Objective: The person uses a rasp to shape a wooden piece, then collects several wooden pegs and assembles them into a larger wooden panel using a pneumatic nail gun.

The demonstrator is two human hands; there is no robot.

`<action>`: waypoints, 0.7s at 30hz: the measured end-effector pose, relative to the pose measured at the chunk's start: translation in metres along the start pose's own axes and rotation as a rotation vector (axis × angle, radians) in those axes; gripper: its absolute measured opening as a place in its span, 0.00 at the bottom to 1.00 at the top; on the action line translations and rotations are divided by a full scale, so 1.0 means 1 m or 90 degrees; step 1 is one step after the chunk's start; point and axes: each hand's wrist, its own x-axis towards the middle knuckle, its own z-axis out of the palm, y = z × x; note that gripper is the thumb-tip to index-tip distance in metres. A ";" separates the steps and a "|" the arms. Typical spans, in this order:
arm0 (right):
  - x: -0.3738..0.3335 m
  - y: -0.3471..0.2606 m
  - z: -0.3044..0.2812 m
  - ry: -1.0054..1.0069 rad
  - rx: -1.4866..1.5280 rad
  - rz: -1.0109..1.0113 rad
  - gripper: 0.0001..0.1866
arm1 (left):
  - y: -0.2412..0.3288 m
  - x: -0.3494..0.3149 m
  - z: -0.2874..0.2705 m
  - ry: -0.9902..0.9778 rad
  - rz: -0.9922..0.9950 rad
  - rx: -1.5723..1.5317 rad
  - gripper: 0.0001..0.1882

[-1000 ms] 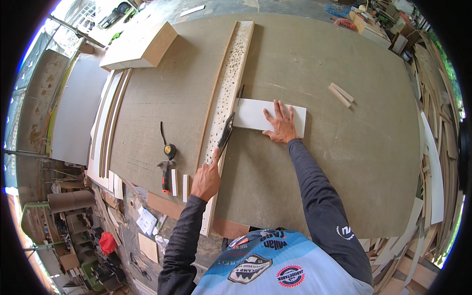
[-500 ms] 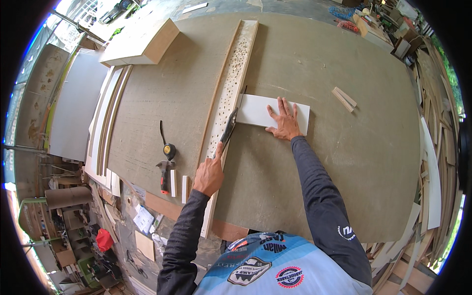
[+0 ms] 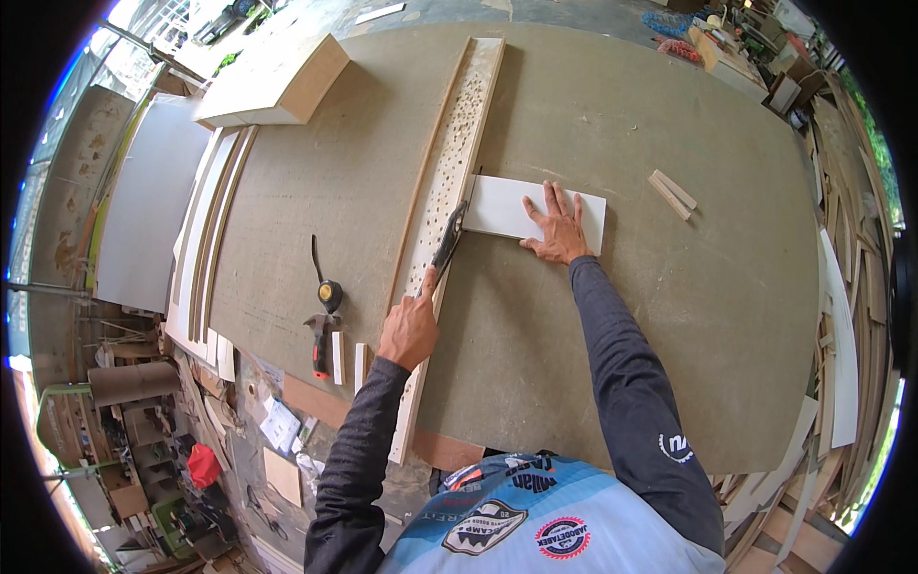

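My left hand point(image 3: 409, 325) grips a long narrow black hand tool point(image 3: 448, 239), its index finger stretched along the handle. The tool's front lies against the left end of a white rectangular board point(image 3: 499, 206); its exact kind is hard to make out. Fingers spread, my right hand point(image 3: 558, 230) presses flat on the right part of that board. Under the tool and my left hand runs a long pale plank point(image 3: 459, 120) dotted with small holes, with a raised strip along its left side. The white board's left end meets this plank's right edge.
Left of the plank on the wide brown table point(image 3: 612, 364) lie a tape measure point(image 3: 329, 295), a claw hammer point(image 3: 319, 344) and two short white strips point(image 3: 338, 359). Two wood sticks point(image 3: 672, 195) lie to the right. A pale box point(image 3: 277, 86) stands far left. Offcuts point(image 3: 841, 325) line the right side.
The white board and my right hand have shifted slightly away from me and to the right. My left hand has moved a little forward with the tool.
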 end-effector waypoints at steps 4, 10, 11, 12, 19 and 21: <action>0.004 0.002 0.000 0.005 0.002 0.000 0.48 | 0.002 0.003 0.002 0.028 -0.013 -0.033 0.47; 0.008 0.006 -0.004 0.003 0.009 -0.001 0.48 | 0.008 0.011 -0.009 -0.021 -0.015 -0.011 0.45; 0.009 0.006 -0.005 0.003 0.011 -0.001 0.47 | 0.007 0.012 -0.009 -0.016 -0.011 -0.011 0.45; 0.010 0.007 -0.005 0.003 0.013 -0.001 0.47 | 0.004 0.013 -0.007 -0.012 -0.007 -0.011 0.45; 0.016 0.010 -0.007 0.013 0.011 0.008 0.47 | 0.001 0.024 -0.003 0.012 0.007 -0.021 0.43; 0.017 0.012 -0.006 0.021 0.018 0.010 0.47 | 0.003 0.026 -0.007 0.010 0.009 -0.021 0.43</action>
